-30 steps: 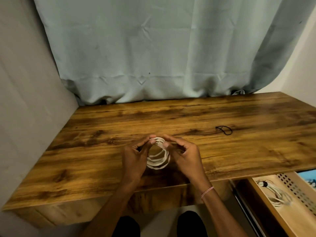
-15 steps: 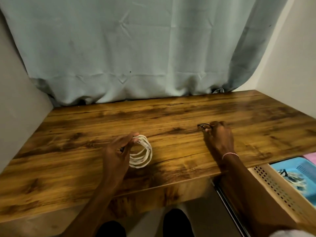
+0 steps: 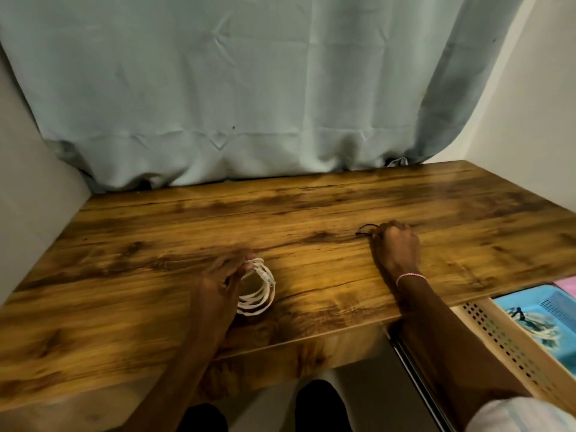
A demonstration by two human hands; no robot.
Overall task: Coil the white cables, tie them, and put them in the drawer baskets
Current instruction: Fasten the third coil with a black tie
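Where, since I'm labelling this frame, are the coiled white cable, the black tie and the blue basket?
coiled white cable (image 3: pixel 257 302), head view, lower strands of the loops.
black tie (image 3: pixel 365 226), head view, top arc of its loop.
blue basket (image 3: pixel 553 302), head view, perforated far wall.

The left hand (image 3: pixel 218 282) is blurry, and it hides the left side of the white cable coil (image 3: pixel 260 291); the right hand (image 3: pixel 396 244) curls over the black tie (image 3: pixel 364 229), so its fingertips are out of sight and only a small loop of the tie pokes out; the blue basket (image 3: pixel 548 302) is cut off by the right edge; the bundle (image 3: pixel 536 325) inside it is too fuzzy to make out; only a corner of the pink basket (image 3: pixel 565 283) shows; the drawer (image 3: pixel 498 344) runs off the picture too.
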